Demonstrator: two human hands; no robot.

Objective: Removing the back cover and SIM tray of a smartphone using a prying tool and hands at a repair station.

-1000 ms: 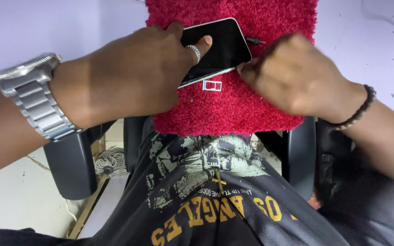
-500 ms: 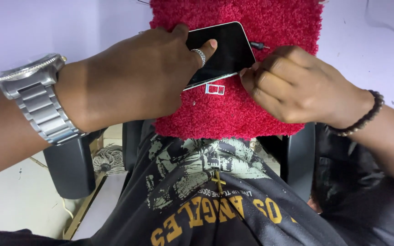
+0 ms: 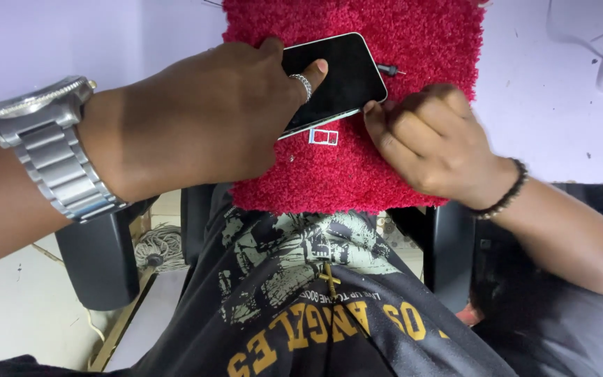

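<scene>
Lying screen-up on a red shaggy mat (image 3: 385, 174), a black smartphone (image 3: 340, 80) with a silvery edge has its long axis running from about 8 o'clock to 2 o'clock; the end toward 2 o'clock is bare, with rounded corners, while the end toward 8 o'clock is hidden under the left hand (image 3: 204, 122). That hand presses down on the phone from 9 o'clock, fingers curled over the dark glass, a ringed finger and its fingertip resting on the screen; it steadies the phone rather than closing round it. A heavy silver wristwatch (image 3: 50, 150) sits on the left wrist.

At 3 o'clock of the phone, the right hand (image 3: 430, 143) is loosely fisted, knuckles up, its thumb tip touching the mat at the phone's lower right corner. Whether anything is pinched between its fingers cannot be told. A dark beaded bracelet (image 3: 504, 199) circles that wrist.

Just beside the phone's lower long edge, toward 6 o'clock, a small metal SIM tray (image 3: 324, 137) lies flat on the mat, apart from both hands, its two open frames side by side. At 2 o'clock of the phone, near the right-hand knuckles, a small dark pin-like tool (image 3: 389, 70) rests on the pile, its thin tip pointing toward 3 o'clock.

The mat lies across a pale table (image 3: 546, 105). Below it, at 6 o'clock, a dark printed T-shirt (image 3: 301, 307) fills the lower view, with a small cross pendant (image 3: 329, 277) hanging over it.
</scene>
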